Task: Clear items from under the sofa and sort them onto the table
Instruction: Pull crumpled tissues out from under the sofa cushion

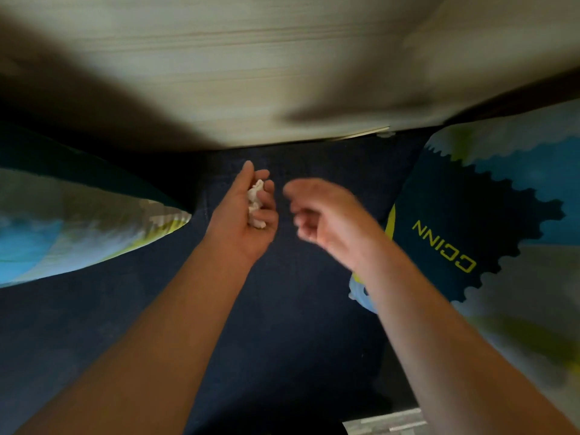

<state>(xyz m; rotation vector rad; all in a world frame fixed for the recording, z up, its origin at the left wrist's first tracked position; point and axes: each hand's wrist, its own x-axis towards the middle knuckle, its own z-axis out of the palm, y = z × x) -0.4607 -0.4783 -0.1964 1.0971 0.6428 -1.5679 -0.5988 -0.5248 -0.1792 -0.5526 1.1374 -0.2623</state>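
**Crumpled paper cupped in the left hand above the dark sofa seat**

The left hand is turned palm-up with its fingers curled loosely inward, cupping a small crumpled white wad that looks like tissue or paper; the wad lies against the palm and is partly covered by the bent fingertips. Just beside it, to the right and not touching, the right hand hangs with its fingers half curled and nothing visible in it; motion blur smears it, so whether the fingers are closing or loose cannot be told. Both bare forearms reach in from the lower edge of the view.

Beneath the hands runs the dark navy sofa seat. At its left edge lies a cushion printed in blue, white and yellow-green, blurred. At its right edge a second cushion bears a dark jagged-edged patch with yellow letters, seen upside down, that seem to read "CCINN". Along the far edge of the seat rises a pale wood-grain panel, with broad shadows across it. At the lower right corner a strip of grey floor shows past the seat's near edge
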